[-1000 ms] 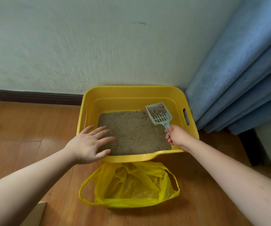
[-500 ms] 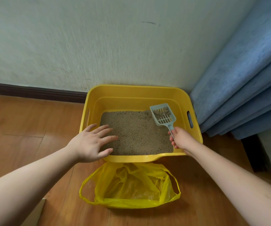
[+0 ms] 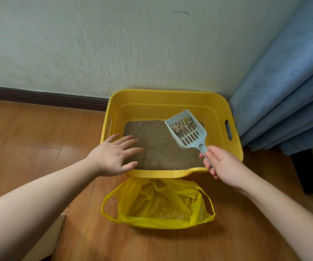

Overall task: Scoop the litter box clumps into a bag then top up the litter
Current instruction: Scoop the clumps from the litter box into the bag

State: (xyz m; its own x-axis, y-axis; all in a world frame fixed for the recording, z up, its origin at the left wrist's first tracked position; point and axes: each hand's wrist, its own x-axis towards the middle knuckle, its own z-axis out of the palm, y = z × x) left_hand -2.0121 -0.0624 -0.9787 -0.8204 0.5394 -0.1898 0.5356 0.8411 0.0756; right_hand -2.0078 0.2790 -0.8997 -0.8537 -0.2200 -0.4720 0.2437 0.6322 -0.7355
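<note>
Lumpy grey-brown clumps point(image 3: 183, 126) sit in the slotted pale-blue plastic scoop point(image 3: 186, 129), held above the granular litter point(image 3: 161, 147) in the yellow plastic litter box point(image 3: 170, 98). The right hand point(image 3: 224, 164) pinches the scoop's handle; the left hand point(image 3: 114, 155), fingers spread, rests on the box's near-left rim. A crinkled yellow bag point(image 3: 157, 204) lies open on the wooden floor point(image 3: 38, 147) just before the box.
</note>
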